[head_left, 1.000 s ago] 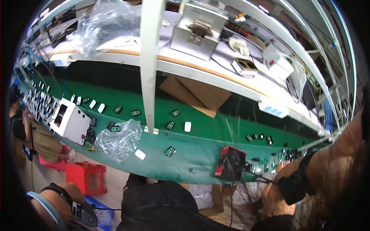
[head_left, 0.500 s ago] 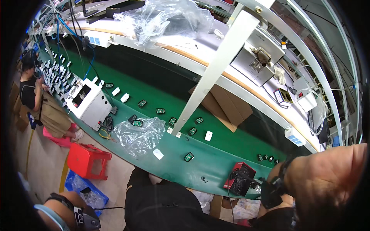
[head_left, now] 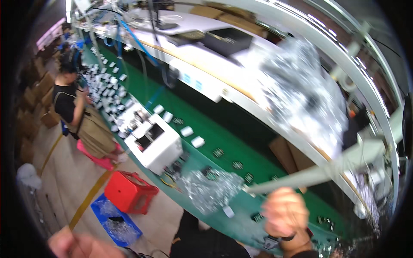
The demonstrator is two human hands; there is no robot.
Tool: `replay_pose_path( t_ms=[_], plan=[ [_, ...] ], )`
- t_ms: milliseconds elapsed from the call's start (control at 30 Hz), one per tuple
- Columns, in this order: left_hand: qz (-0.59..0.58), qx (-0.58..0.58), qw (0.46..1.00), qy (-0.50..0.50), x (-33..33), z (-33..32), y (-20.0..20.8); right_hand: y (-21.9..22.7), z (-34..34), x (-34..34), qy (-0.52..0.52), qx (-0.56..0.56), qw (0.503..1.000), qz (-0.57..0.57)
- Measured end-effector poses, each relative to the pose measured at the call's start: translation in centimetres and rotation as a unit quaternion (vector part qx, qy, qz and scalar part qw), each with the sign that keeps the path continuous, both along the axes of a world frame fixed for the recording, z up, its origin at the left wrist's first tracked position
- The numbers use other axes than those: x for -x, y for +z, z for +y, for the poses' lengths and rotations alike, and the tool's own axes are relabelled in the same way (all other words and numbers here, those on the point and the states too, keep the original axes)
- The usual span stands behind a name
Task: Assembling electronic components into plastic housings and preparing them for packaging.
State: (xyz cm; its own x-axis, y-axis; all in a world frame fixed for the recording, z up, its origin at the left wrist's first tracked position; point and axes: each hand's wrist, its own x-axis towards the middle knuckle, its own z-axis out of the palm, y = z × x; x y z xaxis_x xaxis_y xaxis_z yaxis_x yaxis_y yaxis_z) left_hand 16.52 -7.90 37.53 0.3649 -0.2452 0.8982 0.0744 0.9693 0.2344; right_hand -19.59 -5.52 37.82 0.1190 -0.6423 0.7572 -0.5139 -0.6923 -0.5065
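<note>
Right hand (head_left: 286,211), blurred, raised above the green conveyor counter (head_left: 202,129), loosely curled, apparently empty; left hand (head_left: 71,245) at the lower edge, grip indiscernible. Crumpled clear plastic bag (head_left: 211,189) lies nearest on the counter. Step: seemingly between grasps; the next reach needs a steadier view.

Glossy crinkled clear plastic bag (head_left: 213,189) on smooth matt green belt (head_left: 223,142); shiny red plastic crate (head_left: 129,192).

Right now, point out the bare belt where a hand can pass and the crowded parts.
Bare green belt lies between the small white blocks and the white shelf edge. It is crowded around the crumpled clear bag beside the white box machine, and near the right hand, where small dark parts sit.
</note>
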Motion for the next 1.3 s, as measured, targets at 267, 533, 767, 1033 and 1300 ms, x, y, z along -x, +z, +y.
replay_pose_path(
  t_ms=[267,533,767,1033,1300],
  plan=[
    [-0.376,-0.644,0.641,0.182,-13.9,10.0,-45.3,-33.1,-28.7,-4.9,0.000,-0.368,0.926,0.081],
    [-0.284,-0.911,0.300,-0.003,-10.4,12.3,-47.0,-47.8,-49.8,-3.5,-0.092,-0.442,0.861,0.235],
    [-0.260,-0.925,0.277,0.022,-14.0,10.5,-42.9,-48.1,-52.6,-9.0,-0.098,-0.391,0.866,0.296],
    [-0.377,-0.799,0.450,-0.128,-8.7,1.1,-40.3,-44.5,-38.7,2.0,-0.216,-0.106,0.954,0.179],
    [-0.572,-0.578,0.469,-0.346,8.4,-8.1,-34.0,-29.6,-6.2,-0.8,-0.206,-0.472,0.857,0.000]
  ],
)
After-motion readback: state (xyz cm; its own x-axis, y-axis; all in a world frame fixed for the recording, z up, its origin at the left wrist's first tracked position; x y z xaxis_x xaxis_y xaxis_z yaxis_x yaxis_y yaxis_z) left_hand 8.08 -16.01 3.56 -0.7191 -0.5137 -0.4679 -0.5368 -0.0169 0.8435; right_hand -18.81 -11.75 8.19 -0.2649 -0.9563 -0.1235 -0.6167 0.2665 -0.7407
